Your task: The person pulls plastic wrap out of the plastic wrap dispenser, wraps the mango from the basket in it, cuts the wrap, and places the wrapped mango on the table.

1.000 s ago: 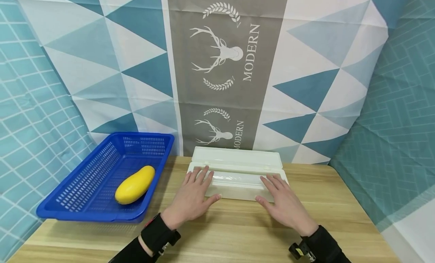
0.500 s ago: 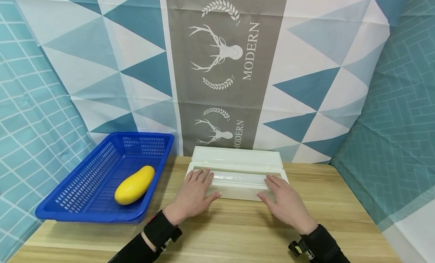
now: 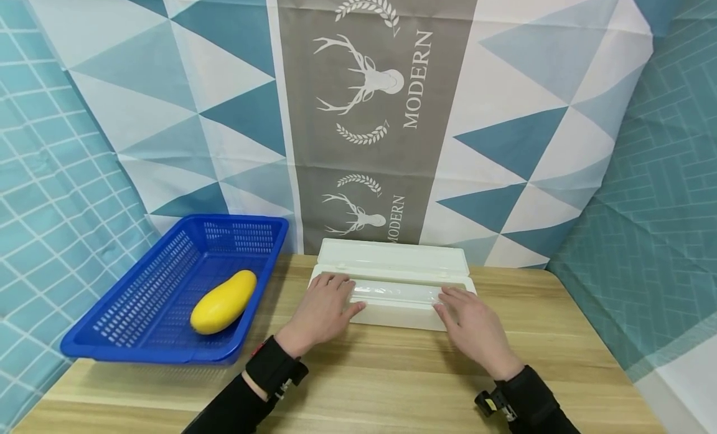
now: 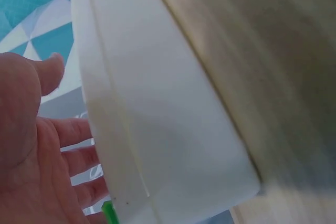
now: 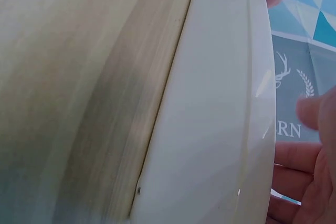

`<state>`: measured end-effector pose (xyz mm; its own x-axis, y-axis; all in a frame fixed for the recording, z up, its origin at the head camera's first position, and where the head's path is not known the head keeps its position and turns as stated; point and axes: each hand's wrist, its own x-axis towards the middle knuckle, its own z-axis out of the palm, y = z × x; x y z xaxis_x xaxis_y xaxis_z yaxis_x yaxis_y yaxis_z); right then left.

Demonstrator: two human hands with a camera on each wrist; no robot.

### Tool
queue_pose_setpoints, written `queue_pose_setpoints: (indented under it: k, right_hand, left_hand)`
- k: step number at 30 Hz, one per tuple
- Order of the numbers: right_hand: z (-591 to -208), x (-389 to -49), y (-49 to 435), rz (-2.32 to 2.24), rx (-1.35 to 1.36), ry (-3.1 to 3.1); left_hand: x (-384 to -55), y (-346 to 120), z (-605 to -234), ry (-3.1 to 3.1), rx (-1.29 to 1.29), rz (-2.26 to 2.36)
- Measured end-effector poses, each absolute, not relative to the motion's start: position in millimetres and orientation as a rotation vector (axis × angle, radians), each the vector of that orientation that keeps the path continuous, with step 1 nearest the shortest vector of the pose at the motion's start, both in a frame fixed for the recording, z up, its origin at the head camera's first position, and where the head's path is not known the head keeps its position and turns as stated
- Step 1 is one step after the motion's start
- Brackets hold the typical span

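Note:
A long white cling film dispenser (image 3: 399, 316) lies on the table with its lid (image 3: 392, 256) tipped back. Inside is a shiny roll of cling film (image 3: 394, 290). At the dispenser's left end, my left hand (image 3: 320, 311) reaches over the top edge with bent fingers, its thumb apart from the front wall. My right hand (image 3: 478, 329) lies likewise over the right end, fingertips by the roll's end. Both wrist views show the dispenser's front wall (image 4: 142, 87), with fingers (image 5: 294, 174) behind its upper edge; their tips are hidden. A small green piece (image 4: 109, 212) shows at the left end.
On the left stands a blue plastic basket (image 3: 140, 353), with a yellow, squash-like object (image 3: 224, 302) in it. The wooden table (image 3: 392, 384) ends at a patterned cloth wall (image 3: 358, 160) behind the dispenser. Tiled cloth (image 3: 661, 222) hangs on the right.
Fingers that lay fairly flat over the dispenser's ends now bend more into it. My right hand has shifted slightly right, and the left wrist has moved slightly up and right. The dispenser stays put.

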<state>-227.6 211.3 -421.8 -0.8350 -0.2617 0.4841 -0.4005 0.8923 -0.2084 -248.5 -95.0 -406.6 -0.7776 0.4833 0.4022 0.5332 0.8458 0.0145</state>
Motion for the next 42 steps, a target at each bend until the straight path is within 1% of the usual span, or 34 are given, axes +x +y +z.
queue_pose_setpoints:
  k: [5, 10, 18, 22, 32, 42]
  right_hand:
    - [-420.0, -233.5, 214.8, 0.448, 0.456, -2.571]
    - [-415.2, -238.0, 216.9, 0.455, 0.485, -2.568]
    - [-411.8, -246.0, 217.9, 0.512, 0.502, -2.587]
    - [-410.5, -248.5, 217.8, 0.560, 0.485, -2.605]
    - [-401.1, -253.7, 219.5, 0.671, 0.454, -2.758]
    - [-397.4, -259.6, 221.9, 0.752, 0.446, -2.809]
  left_hand:
    - [-255.7, -94.2, -401.9, -2.617, -0.770, -0.257]
    - [-265.4, -96.1, -402.1, -2.554, -0.796, -0.326]
    - [-273.6, -98.8, -404.8, -2.587, -0.716, -0.439]
    - [-278.2, -97.8, -406.3, -2.560, -0.715, -0.453]
    - [-283.7, -101.0, -406.0, -2.546, -0.639, -0.440]
    - [-285.2, -107.7, -404.9, -2.609, -0.640, -0.471]
